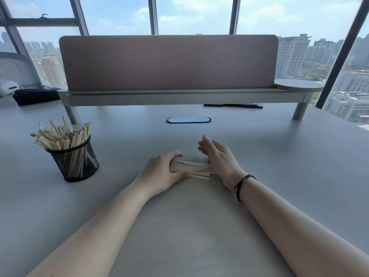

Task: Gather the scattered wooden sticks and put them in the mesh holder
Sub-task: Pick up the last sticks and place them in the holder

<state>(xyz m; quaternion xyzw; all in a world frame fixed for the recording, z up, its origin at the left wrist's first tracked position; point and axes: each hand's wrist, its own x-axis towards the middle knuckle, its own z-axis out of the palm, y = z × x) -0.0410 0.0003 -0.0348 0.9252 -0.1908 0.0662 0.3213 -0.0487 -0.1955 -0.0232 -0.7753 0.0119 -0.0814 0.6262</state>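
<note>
Pale wooden sticks (196, 170), thin and flat, lie in a small crossed bundle on the smooth grey desk (199, 226), squeezed between the person's two hands. The left hand (165, 172) rests palm down at the bundle's left end, its thumb along the near side and its fingers curled over the far side, so its grip is partly closed around the stick ends; whether it has them pinched firmly cannot be told. The right hand (217, 156) stands on its edge against the bundle's right end, fingers straight and spread slightly, gripping nothing. It seems to serve as a wall that pushes the loose ends together and squares them against the left hand. A thin black cord bracelet (242, 184) sits on the right wrist.

Well to the left, apart from both hands, stands the black wire mesh holder (74, 160), upright and already crowded with similar sticks fanning out above its rim. No other loose sticks show on the desk, so this looks like the last batch. Judging from this, the bundle needs a firmer hold before it is lifted and carried left to the holder.
</note>
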